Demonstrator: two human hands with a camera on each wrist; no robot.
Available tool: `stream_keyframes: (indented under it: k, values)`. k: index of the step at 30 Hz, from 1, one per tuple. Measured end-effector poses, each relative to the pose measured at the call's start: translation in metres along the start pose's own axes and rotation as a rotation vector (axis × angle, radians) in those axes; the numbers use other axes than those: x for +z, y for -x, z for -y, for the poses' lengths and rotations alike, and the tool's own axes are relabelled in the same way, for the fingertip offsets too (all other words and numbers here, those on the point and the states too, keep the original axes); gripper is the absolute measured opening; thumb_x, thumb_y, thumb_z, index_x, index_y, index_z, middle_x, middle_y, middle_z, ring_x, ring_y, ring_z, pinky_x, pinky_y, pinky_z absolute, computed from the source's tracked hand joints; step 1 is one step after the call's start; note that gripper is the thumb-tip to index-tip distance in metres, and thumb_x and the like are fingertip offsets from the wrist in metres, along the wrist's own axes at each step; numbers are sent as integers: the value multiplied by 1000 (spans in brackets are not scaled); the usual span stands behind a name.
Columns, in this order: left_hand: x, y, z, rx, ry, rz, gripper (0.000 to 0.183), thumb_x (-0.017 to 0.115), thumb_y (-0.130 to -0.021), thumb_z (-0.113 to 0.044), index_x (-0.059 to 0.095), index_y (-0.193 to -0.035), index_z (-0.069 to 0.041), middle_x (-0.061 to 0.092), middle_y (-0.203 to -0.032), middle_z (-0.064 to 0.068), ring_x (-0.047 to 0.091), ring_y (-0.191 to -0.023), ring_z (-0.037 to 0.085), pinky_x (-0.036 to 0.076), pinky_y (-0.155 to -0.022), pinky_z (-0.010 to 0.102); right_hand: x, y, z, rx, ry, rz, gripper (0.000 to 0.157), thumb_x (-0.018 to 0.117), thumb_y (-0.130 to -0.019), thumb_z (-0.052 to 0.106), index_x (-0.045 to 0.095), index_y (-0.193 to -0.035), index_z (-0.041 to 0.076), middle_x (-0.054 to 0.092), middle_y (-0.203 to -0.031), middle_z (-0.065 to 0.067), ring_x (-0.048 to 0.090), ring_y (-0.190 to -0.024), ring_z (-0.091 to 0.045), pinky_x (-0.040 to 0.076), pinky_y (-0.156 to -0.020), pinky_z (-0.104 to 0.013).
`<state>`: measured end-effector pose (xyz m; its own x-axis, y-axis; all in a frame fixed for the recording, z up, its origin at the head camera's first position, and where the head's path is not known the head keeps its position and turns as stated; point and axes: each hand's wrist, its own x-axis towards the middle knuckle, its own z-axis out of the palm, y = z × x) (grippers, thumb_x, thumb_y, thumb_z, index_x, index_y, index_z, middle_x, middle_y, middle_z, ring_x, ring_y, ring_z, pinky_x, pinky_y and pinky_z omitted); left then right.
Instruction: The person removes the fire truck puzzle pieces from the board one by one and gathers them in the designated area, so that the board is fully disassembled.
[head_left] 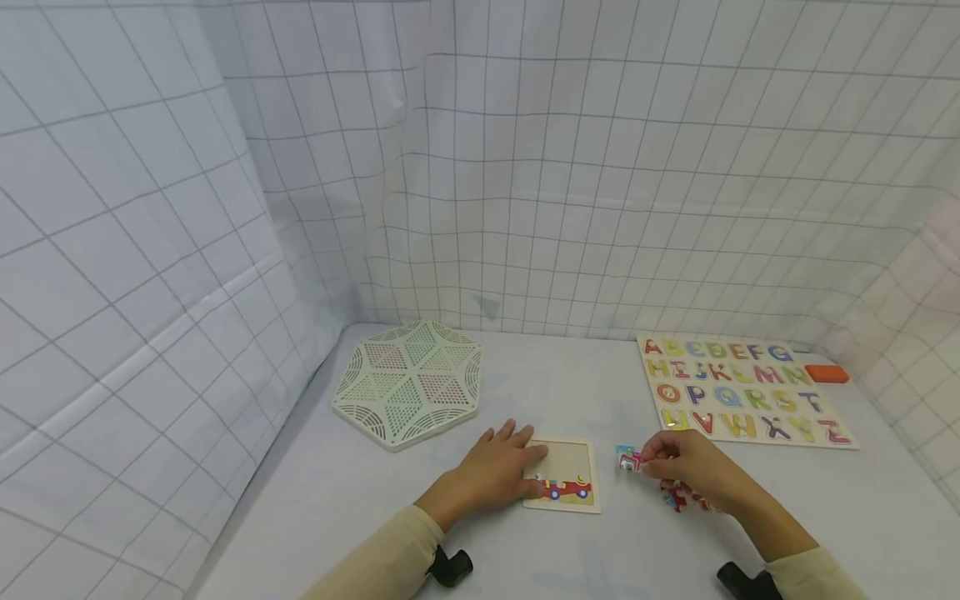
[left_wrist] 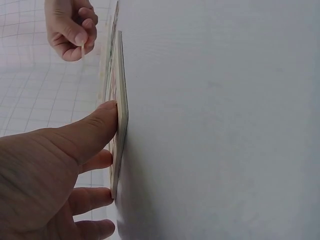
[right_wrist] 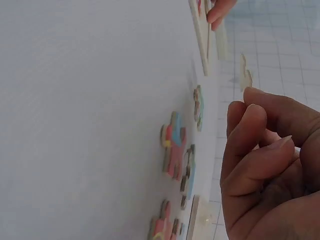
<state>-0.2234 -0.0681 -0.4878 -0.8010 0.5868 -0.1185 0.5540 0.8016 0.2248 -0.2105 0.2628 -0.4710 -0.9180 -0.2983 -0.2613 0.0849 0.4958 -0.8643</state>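
Observation:
My left hand rests on the left side of a small wooden puzzle tray, its fingers spread and the thumb on the tray's face. In the left wrist view, the thumb and fingertips touch the puzzle tray. Along the tray's lower part lies a red car picture made of puzzle pieces. To the right of the tray, my right hand pinches a blue and pink puzzle piece between thumb and forefinger. That puzzle piece appears edge-on in the right wrist view. Loose puzzle pieces lie beneath this hand.
A wooden alphabet board with colourful letters lies at the back right, an orange block beside it. At the back left is a pale green hexagonal game board. White gridded cloth encloses the table's back and sides.

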Motion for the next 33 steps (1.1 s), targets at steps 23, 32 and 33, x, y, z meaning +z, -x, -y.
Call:
stream_keyframes:
  k: [23,32,33]
  values:
    - [-1,0,2,0,-3,11,62,65,-94,-56,55,-149,-28,41,-161,7,30,-152,36,29,-119,58,13,0,3,-56,214,-19,5,72,-91,13,69,-94,9,61,-83,-3,55,-67,-16,45,-52,-27]
    - [-1,-7,0,13,44,14,58,60,-98,-56,54,-149,-29,38,-163,9,28,-153,35,29,-119,58,47,-21,17,-103,82,138,22,74,-91,16,71,-109,6,59,-86,-3,53,-69,-14,46,-55,-24]
    - [0,-9,-2,15,42,14,59,60,-97,-57,54,-149,-30,38,-163,9,28,-153,36,29,-119,58,50,-23,19,-113,82,151,24,75,-90,16,71,-111,5,59,-86,-3,52,-68,-13,45,-55,-24]
